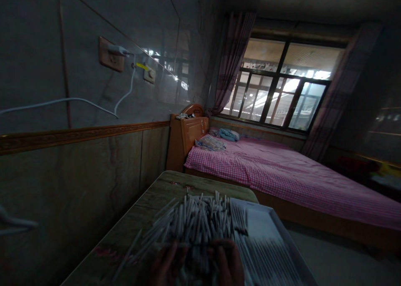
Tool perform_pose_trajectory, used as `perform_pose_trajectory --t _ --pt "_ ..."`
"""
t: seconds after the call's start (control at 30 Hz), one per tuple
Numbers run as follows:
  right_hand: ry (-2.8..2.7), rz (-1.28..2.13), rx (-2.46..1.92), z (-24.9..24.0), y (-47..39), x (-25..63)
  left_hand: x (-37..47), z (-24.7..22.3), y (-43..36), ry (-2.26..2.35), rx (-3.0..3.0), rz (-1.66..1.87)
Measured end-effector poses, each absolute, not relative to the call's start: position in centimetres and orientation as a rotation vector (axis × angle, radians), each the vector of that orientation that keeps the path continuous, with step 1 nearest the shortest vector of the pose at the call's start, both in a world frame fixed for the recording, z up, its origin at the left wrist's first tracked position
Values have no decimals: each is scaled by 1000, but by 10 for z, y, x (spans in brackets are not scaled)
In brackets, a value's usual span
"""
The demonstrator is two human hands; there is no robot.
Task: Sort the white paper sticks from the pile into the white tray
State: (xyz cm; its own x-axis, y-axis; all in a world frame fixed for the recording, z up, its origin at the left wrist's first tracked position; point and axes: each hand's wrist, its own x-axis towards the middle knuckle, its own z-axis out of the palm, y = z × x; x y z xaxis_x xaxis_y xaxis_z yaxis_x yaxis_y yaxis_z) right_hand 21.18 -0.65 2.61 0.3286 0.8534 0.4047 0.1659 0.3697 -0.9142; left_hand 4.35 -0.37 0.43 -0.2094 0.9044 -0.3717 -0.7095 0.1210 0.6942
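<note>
Both your hands sit at the bottom centre of the frame, dim and blurred: the left hand (167, 263) just left of the middle, the right hand (228, 263) beside the tray. Your fingers are curled at the near edge of a pile of thin white sticks (200, 219); you cannot tell from this view whether either hand is closed on one. The pile spreads loosely over the lower middle, with some sticks fanned out towards the lower left. To its right, a shallow white tray (266, 220) holds many more sticks in a slanted row, and a short bundle (239, 219) lies at its far left.

Under all this you have a table (153, 192) with a greenish, stone-patterned top, rounded far corners and red flower prints. Along the left of the frame runs a tiled wall (103, 165), crossed by a carved brown trim (78, 135). At upper left, a white charger (117, 50) is plugged into a wall socket (108, 62), its cable (72, 99) trailing left. Past the table you face a wooden headboard (191, 133) and a bed with a pink checked sheet (269, 165), below a curtained window (275, 85) at upper right.
</note>
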Motion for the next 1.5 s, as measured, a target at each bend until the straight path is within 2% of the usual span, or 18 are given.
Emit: perform_pose_trajectory --t 0.1,0.27,0.43,0.63,0.77,1.1,1.2,1.4,1.5 --pt "-1093 764 -1098 20 -8 210 46 8 -6 999 297 1496" --pt "-1306 739 -1119 7 -13 206 55 14 -12 988 348 1455" --pt "-1664 501 -1155 3 -8 221 45 23 -11 984 163 1526" --pt "-2234 97 -1690 25 -7 241 41 29 -12 938 128 1541" --pt "-2341 -98 -1812 29 -13 238 50 26 -13 946 176 1489" --pt "-2329 -264 -1786 3 -8 232 53 13 -9 1030 308 1432" --pt "-2238 -179 -1713 -11 -5 236 54 11 -8 1024 317 1451" --pt "-1685 381 -1265 -25 -5 237 57 11 -8 1029 263 1441" --pt "-1392 607 -1197 -22 -4 229 58 7 -7 1022 281 1429"
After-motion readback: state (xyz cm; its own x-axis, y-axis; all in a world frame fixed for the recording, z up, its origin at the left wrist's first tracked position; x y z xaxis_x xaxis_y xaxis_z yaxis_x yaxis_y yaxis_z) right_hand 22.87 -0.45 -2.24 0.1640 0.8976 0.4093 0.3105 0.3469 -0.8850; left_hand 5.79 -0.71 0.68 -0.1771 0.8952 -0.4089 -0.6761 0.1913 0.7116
